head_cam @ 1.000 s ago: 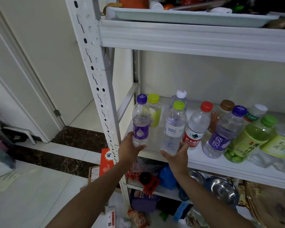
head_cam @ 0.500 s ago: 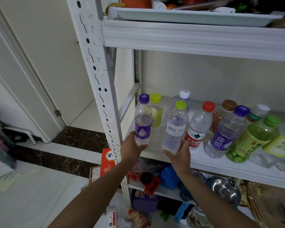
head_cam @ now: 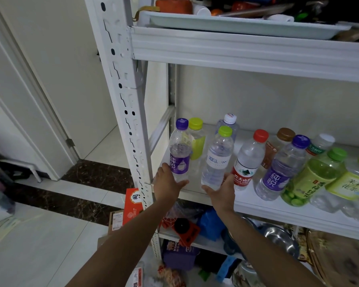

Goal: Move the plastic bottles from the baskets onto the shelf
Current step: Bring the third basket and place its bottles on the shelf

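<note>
1. Left hand [head_cam: 167, 184] has its fingers curled round the bottom of a purple-capped water bottle [head_cam: 179, 152], which is upright at the front left corner of the white metal shelf [head_cam: 278, 212].
2. Right hand [head_cam: 222, 190] grips the base of a green-capped water bottle [head_cam: 217, 160] just beside it, also upright.
3. Can't tell if either base is actually resting on the shelf (the hands cover them).
4. A red-capped water bottle [head_cam: 249, 160] stands just to the right of the green-capped one.
</note>
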Tool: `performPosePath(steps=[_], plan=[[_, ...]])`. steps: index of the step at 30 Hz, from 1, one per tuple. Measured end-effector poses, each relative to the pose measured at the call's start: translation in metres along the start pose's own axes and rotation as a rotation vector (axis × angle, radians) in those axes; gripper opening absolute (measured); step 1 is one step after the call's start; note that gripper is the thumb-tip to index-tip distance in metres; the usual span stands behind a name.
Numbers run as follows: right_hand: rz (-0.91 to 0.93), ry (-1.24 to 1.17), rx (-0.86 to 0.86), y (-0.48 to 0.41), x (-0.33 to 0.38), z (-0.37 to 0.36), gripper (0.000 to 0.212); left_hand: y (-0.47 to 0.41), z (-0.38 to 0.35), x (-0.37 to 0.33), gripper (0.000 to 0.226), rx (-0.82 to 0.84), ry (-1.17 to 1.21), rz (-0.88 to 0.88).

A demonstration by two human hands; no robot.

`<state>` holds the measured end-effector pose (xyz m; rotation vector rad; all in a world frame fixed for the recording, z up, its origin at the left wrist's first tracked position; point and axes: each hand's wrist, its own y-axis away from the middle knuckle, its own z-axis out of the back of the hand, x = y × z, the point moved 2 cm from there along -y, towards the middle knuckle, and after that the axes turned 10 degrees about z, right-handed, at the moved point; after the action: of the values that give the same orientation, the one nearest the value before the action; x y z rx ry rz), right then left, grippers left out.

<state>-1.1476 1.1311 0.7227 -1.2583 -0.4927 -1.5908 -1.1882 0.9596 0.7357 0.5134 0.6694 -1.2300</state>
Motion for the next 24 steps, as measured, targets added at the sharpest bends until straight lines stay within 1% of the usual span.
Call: performPosePath(steps=[6,11,14,16,18,20,22,24], plan=[[0.007,0.029,-0.017,-0.003,0.004,-0.003,0.068,0.003,-0.001,-0.006,0.077,-0.024,-0.044,0.017],[0.015,0.041,0.013,-0.004,0.004,-0.001,0.070,0.004,-0.001,-0.009,0.075,-0.007,-0.067,0.012],[0.009,0.043,0.060,-0.006,0.003,0.002,0.073,0.006,-0.002,-0.010,0.073,0.012,-0.084,0.009],[0.014,0.079,0.109,-0.004,0.002,0.007,0.075,0.010,-0.002,-0.008,0.080,0.027,-0.103,-0.005],[0.034,0.145,0.202,0.000,-0.001,0.013,0.080,0.016,0.001,-0.002,0.099,0.060,-0.142,-0.032],[0.099,0.215,0.306,0.007,-0.005,0.021,0.087,0.024,0.006,0.007,0.113,0.094,-0.247,-0.079],[0.174,0.301,0.391,0.015,-0.008,0.030,0.089,0.035,0.012,0.017,0.117,0.103,-0.425,-0.126],[0.234,0.413,0.460,0.023,-0.010,0.042,0.090,0.049,0.018,0.027,0.115,0.112,-0.557,-0.127]])
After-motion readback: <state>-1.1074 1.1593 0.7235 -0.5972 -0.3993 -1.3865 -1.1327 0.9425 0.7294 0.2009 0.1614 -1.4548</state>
